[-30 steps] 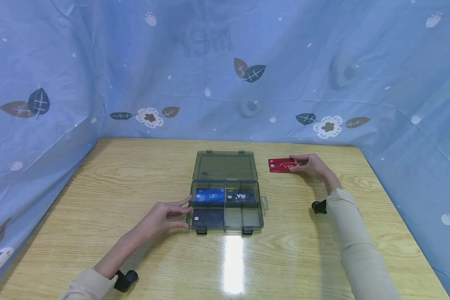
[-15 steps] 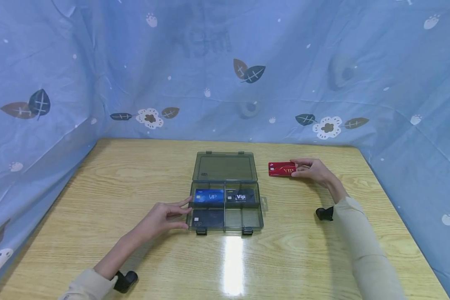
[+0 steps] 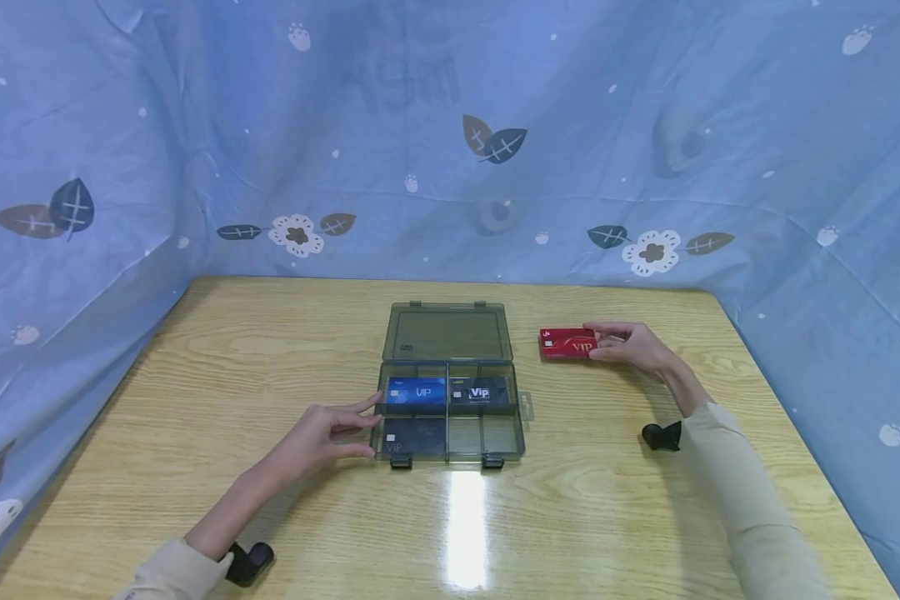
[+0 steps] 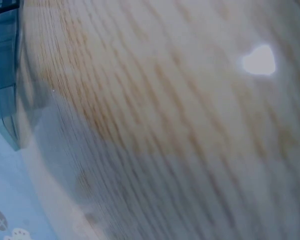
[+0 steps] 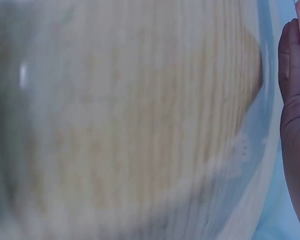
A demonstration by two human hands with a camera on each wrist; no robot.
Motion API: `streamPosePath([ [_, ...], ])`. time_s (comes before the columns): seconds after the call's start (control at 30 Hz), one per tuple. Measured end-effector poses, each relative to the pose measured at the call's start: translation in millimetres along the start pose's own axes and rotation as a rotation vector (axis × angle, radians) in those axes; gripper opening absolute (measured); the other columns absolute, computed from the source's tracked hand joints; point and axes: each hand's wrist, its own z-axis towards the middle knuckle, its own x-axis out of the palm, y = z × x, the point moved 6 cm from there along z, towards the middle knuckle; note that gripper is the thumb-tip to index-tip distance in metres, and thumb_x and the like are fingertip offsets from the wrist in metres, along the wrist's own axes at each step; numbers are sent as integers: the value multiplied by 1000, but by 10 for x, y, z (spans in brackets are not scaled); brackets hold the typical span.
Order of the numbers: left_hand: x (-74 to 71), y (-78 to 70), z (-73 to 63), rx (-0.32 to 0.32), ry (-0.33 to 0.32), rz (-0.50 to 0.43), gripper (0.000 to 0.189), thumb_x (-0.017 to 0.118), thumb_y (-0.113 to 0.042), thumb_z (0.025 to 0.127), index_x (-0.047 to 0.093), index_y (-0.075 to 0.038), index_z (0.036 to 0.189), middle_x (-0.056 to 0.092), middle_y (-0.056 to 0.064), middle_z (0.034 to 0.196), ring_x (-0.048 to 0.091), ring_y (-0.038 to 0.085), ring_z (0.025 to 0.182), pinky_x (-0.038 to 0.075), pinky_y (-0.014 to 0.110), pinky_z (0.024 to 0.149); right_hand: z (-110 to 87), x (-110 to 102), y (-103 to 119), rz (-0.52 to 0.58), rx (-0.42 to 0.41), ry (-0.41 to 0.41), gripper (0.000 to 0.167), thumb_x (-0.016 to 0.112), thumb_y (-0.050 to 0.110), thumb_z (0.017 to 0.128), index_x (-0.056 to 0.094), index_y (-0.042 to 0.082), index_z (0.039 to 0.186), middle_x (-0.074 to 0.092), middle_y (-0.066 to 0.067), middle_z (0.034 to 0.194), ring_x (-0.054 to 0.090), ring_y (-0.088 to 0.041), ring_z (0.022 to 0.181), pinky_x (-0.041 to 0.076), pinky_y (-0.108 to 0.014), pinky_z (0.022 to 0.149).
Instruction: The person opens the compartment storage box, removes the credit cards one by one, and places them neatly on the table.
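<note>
Red card (image 3: 567,343) has been drawn slightly nearer; gold "VIP" printed on it, right end pinched by right hand (image 3: 633,346), right of grey see-through box (image 3: 465,433). Box's left edge touched by left hand (image 3: 321,432), fingers apart. Blue card (image 3: 416,392) inside marked "VIP", dark card (image 3: 461,402) alongside "Vip".

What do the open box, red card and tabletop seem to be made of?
Open box: likely plastic, smooth and tinted; what's beneath shows through.
Red card: perhaps plastic, smooth, judging by crisp print and straight edges; coated paper is possible.
Tabletop: wood or laminate, glossy; grain and glare show.
</note>
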Motion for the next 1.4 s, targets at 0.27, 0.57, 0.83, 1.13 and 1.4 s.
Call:
streamPosePath([
  [0.27,-6,-3,-2,-24,4,-21,46,76,-14,80,64,6,119,38,20,146,59,27,114,54,30,90,-108,56,-51,36,21,44,66,75,7,84,43,-7,140,42,-33,139,64,-4,97,54,-20,87],
  [0.57,-9,-6,-5,-28,6,-38,45,76,-12,79,64,6,119,37,20,146,59,28,114,54,31,90,-189,144,-53,57,2,16,62,75,3,82,46,-10,136,61,-20,122,66,-5,91,56,-20,82],
  [0.83,0,6,3,-42,11,-34,45,76,-13,80,64,6,119,37,20,147,58,27,115,53,31,91,-216,211,94,-307,-159,-62,61,82,16,76,58,-5,128,68,-17,100,61,-15,90,51,-17,81],
  [1.13,0,10,9,-15,8,-29,44,76,-11,79,64,7,118,37,21,146,59,29,114,53,31,90,-254,295,162,-487,-265,-120,54,83,12,75,62,-7,121,58,-25,117,59,-37,102,53,-42,91],
  [1.4,-1,11,8,3,6,-23,45,76,-13,79,64,7,118,38,22,145,59,29,113,54,33,89,-238,292,131,-460,-242,-89,52,80,10,78,61,-10,121,56,-25,117,54,-41,110,52,-43,91],
])
